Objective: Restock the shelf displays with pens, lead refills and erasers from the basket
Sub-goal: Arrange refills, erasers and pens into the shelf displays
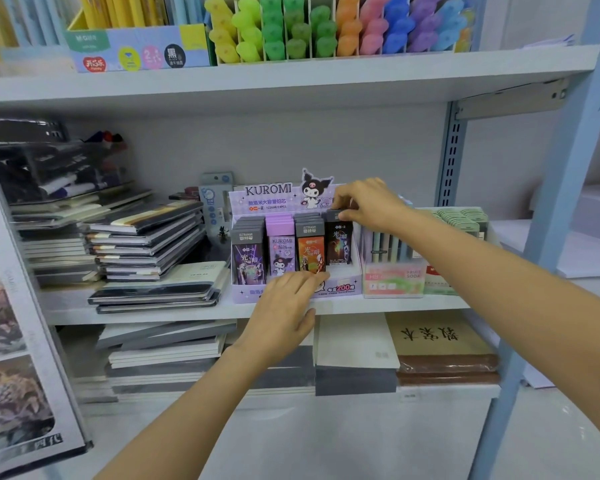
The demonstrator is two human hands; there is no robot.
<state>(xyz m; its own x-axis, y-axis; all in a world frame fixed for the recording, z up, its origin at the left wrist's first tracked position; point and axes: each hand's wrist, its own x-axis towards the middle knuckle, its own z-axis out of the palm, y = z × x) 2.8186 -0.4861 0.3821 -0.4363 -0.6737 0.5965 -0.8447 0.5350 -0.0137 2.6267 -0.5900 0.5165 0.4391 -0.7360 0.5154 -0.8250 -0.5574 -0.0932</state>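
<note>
Nearest, left hand [286,306] laid against the front wall of the purple display box [343,288], fingers straight and close together, thumb spread apart, gripping nothing. Fingertips touching the foot of the orange refill case [310,252].

Further in, right hand [368,202] reaching over the right end of the box, thumb and fingertips pinched on the grey cap of a black lead refill case [339,244]. Case standing upright in the rightmost of four rows, long axis vertical, cap up, printed face toward the camera. Three other rows likewise upright, caps up: dark purple, lilac, orange.

Box sitting on the middle shelf [361,306], near its front edge. Just beside it on the right, a pastel pencil box [394,277]. To the left, slanting stacks of notebooks [146,244]. On the shelf above, coloured highlighters [326,29] in upright dividers.
</note>
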